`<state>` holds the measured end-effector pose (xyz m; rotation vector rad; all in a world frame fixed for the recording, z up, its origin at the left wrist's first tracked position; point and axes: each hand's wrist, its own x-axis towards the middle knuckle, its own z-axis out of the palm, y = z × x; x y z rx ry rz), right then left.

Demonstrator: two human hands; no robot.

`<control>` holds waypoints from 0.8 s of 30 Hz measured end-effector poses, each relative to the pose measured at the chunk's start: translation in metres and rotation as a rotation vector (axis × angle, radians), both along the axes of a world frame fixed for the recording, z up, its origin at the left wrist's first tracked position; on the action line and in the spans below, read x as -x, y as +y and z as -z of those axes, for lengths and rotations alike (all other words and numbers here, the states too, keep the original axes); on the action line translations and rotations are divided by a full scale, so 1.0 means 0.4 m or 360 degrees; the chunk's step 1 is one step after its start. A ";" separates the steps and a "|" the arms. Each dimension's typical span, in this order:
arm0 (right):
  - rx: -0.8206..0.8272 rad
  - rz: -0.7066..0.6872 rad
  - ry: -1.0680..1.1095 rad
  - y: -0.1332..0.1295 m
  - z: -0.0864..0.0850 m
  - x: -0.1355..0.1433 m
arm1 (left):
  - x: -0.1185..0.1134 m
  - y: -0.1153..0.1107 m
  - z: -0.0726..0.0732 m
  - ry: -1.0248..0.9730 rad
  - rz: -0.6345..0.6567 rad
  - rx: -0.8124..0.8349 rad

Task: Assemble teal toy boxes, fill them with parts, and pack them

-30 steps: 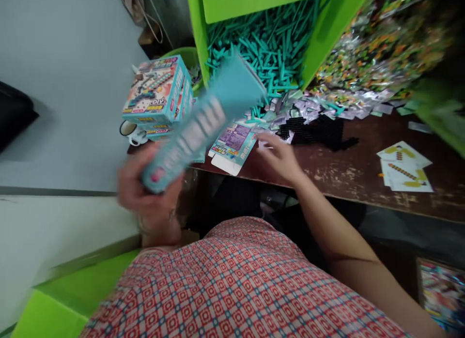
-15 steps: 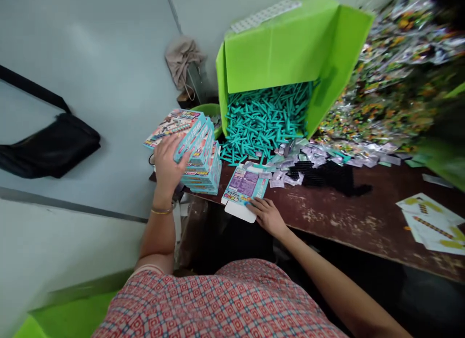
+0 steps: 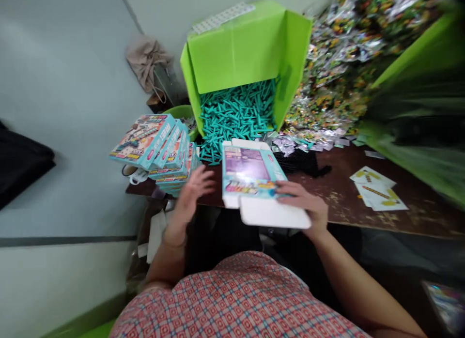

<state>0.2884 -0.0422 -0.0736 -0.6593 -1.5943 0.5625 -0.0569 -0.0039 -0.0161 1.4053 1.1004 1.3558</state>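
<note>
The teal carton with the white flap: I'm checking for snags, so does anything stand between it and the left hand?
Nothing visible does: only brown table shows between the left hand, fingers spread, and the teal carton. The right hand holds the carton's right side; the stacked boxes stand left of the gap.

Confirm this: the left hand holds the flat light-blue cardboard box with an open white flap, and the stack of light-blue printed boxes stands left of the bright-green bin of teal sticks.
Wrong hand: the head view shows the right hand holding the flat light-blue box, the left hand apart from it. The stack stands left of the bin.
</note>
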 end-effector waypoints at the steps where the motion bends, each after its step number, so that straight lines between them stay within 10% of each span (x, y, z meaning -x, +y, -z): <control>1: -0.0089 -0.0119 -0.0185 -0.018 0.003 0.003 | -0.054 0.003 0.040 -0.0166 0.0202 0.0313; 6: 0.0202 0.0055 -0.0542 -0.048 0.084 -0.036 | -0.205 0.036 0.162 -0.0707 0.0173 0.0884; 10: 0.0919 0.0458 -0.0317 -0.012 0.135 -0.037 | -0.308 -0.020 0.216 -0.0593 0.0044 0.0819; 14: 0.1050 0.0554 -0.0254 0.031 0.143 0.035 | -0.403 -0.106 0.266 -0.0396 -0.0203 0.0481; 24: 0.0897 0.0309 0.0076 -0.021 0.091 0.113 | -0.340 -0.055 0.230 -0.0134 -0.0229 0.0324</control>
